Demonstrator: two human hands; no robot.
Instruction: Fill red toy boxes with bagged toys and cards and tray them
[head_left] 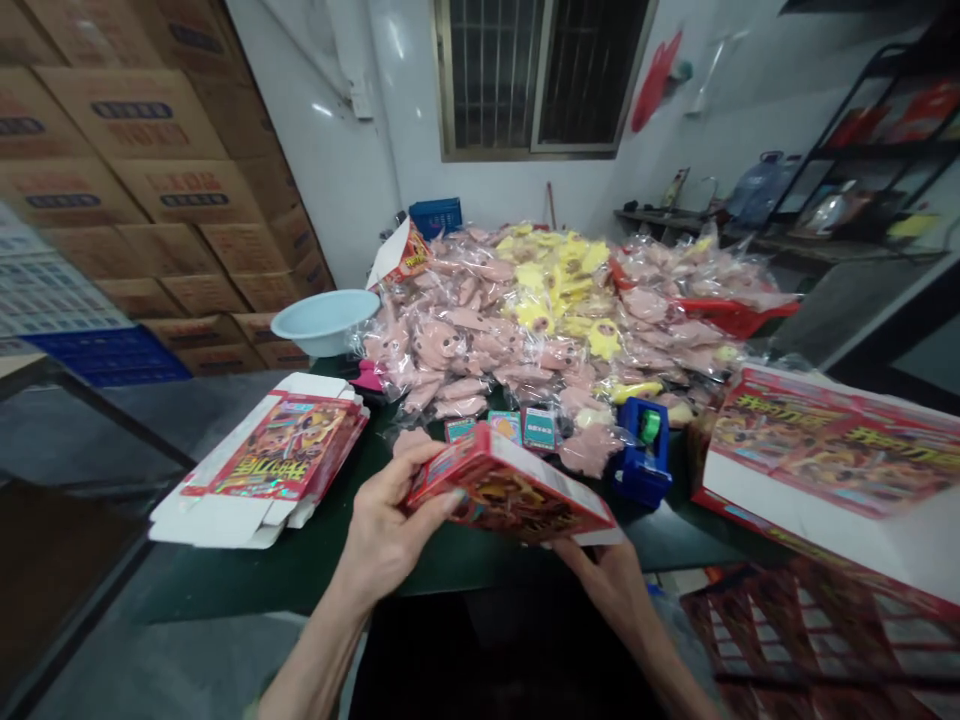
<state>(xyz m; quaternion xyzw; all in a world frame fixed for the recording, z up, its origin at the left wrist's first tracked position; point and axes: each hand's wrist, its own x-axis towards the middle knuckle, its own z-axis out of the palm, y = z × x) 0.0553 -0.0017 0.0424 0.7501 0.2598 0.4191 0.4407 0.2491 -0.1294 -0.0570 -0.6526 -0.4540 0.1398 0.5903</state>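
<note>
A red printed box [525, 490] is held tilted above the near edge of the dark green table [300, 575]. My left hand [397, 515] grips its left end, thumb on the printed face. At the box's lower right end, near a white flap, my right hand [600, 575] holds it from below, its fingertips partly hidden. Behind the box lie small teal cards [538, 428] and a heap of bagged pink plush pieces [450, 345] with yellow ones [559, 275]. Flattened red and white cartons [281, 450] are stacked to the left.
A blue tape dispenser [643, 455] stands right of the held box. Further right is an open red display carton [825, 440]. A light blue basin [326, 318] sits at the back left, before stacked brown boxes [180, 150]. A red tray [739, 315] holds more bagged pieces.
</note>
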